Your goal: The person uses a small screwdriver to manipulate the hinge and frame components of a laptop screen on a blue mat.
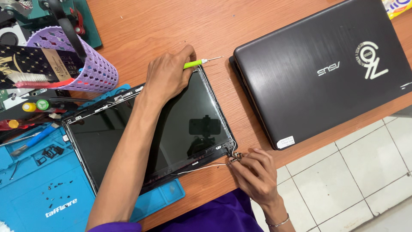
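A detached laptop screen panel (189, 124) lies face up, partly on a blue work mat (47, 189) and partly on the wooden table (171, 25). My left hand (168, 76) rests on the panel's far edge and grips a green-handled screwdriver (198, 63), its tip pointing right over the wood. My right hand (254, 169), a thin bracelet on its wrist, pinches the small metal hinge (236, 157) at the panel's near right corner. A thin white cable (201, 168) runs along the panel's near edge to that corner.
A shut dark laptop (317, 68) lies to the right, reaching the table edge above a tiled floor (365, 172). A purple mesh basket (92, 64) with tools stands at the left. Small screws (51, 193) and loose tools (30, 137) lie on the mat.
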